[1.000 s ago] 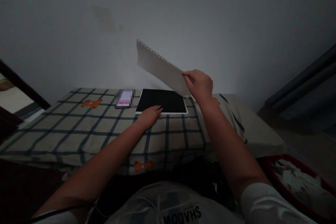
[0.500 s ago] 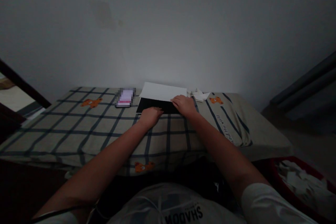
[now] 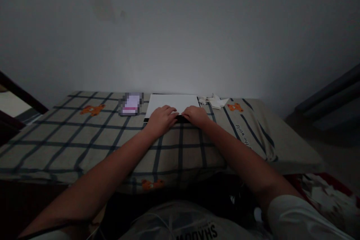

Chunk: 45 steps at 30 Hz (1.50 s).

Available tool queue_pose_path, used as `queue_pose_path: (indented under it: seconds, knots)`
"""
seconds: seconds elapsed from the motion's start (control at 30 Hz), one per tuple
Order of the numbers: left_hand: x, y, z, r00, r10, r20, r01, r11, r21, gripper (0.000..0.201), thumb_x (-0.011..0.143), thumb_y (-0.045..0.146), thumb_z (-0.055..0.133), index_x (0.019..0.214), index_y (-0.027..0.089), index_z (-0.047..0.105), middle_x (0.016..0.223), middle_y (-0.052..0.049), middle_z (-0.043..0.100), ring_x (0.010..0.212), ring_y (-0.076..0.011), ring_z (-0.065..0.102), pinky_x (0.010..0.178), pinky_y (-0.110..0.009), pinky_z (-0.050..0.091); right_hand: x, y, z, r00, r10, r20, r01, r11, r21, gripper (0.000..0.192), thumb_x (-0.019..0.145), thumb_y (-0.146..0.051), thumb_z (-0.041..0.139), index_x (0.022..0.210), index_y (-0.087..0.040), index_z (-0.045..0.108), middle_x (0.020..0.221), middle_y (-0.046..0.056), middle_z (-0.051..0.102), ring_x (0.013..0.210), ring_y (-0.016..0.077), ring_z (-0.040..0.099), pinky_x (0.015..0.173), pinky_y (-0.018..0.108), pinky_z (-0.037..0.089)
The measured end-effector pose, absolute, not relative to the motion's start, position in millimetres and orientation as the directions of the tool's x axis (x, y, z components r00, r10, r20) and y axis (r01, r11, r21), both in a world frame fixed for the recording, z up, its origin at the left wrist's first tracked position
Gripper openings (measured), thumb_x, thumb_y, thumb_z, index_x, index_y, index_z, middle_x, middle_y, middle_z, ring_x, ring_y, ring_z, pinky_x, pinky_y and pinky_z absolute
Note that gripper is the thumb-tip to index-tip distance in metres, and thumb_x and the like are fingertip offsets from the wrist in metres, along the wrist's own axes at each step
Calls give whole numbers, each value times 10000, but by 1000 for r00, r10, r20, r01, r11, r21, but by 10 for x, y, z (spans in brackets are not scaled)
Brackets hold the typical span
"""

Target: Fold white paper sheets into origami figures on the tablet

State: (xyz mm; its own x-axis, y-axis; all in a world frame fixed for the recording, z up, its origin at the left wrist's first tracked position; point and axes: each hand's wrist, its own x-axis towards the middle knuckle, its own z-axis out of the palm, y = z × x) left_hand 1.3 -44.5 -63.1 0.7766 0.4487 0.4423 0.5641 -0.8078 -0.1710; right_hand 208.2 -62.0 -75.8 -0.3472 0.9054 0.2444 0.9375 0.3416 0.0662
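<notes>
A white sheet of paper (image 3: 171,101) lies flat on a black board (image 3: 184,119), whose dark strip shows along the near edge. My left hand (image 3: 161,119) rests on the paper's near left part, its fingers stretched forward and a little bent. At the near edge, right of the middle, my right hand (image 3: 195,115) has its fingers pressed together on the paper's border. The fingertips of both hands are close to each other. Several white folded paper pieces (image 3: 215,101) lie just right of the board.
A phone (image 3: 131,104) with a lit, blurred screen is left of the board. Everything lies on a checked cloth (image 3: 112,135) with orange bears, against a grey wall (image 3: 180,37). A red basket (image 3: 334,180) of crumpled white paper stands at the lower right.
The paper's near edge has come down toward me, covering most of the black surface that showed before. My left hand has moved forward onto the paper; my right hand stays near the edge.
</notes>
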Motion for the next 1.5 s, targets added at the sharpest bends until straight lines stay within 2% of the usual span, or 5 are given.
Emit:
queue_pose_path:
  seconds: [0.33, 0.77, 1.13, 1.4, 1.5]
  knots:
    - [-46, -59, -665, 801, 561, 210, 592, -794, -135, 275, 895, 344, 424, 947, 254, 679, 937, -19, 681, 886, -183, 577, 656, -265, 396, 2255, -561, -748, -462, 862, 208, 874, 483, -59, 294, 884, -379, 469, 1041, -224, 663, 1056, 57, 669, 1015, 202, 558, 817, 298, 418]
    - [29, 278, -591, 848, 530, 7, 517, -830, 211, 320, 856, 364, 424, 897, 179, 681, 866, -45, 686, 759, -146, 599, 679, -239, 404, 2509, -390, -944, -503, 786, 359, 732, 608, -306, 231, 868, -266, 497, 868, -152, 698, 955, 93, 668, 927, 187, 557, 851, 333, 412]
    - [127, -33, -661, 726, 672, 146, 687, -718, -110, 387, 889, 373, 330, 966, 159, 643, 941, -110, 640, 863, -246, 577, 687, -343, 407, 2567, -309, -952, -459, 835, 304, 740, 549, -389, 211, 840, -326, 545, 775, -161, 659, 864, 68, 646, 818, 160, 543, 765, 297, 388]
    - [372, -421, -769, 919, 349, 183, 387, -889, -245, 319, 889, 194, 357, 1070, 184, 620, 1039, -83, 621, 999, -223, 524, 750, -340, 435, 2550, -290, -953, -432, 849, 306, 720, 529, -450, 190, 800, -313, 597, 694, -165, 651, 804, 50, 642, 780, 146, 548, 754, 283, 394]
    - [435, -460, -873, 919, 343, 195, 385, -889, -247, 344, 915, 202, 328, 1155, 143, 567, 1081, -101, 611, 1048, -216, 510, 840, -346, 428, 2561, -281, -965, -423, 852, 308, 716, 522, -463, 205, 794, -330, 602, 684, -164, 653, 792, 47, 638, 771, 142, 551, 741, 275, 398]
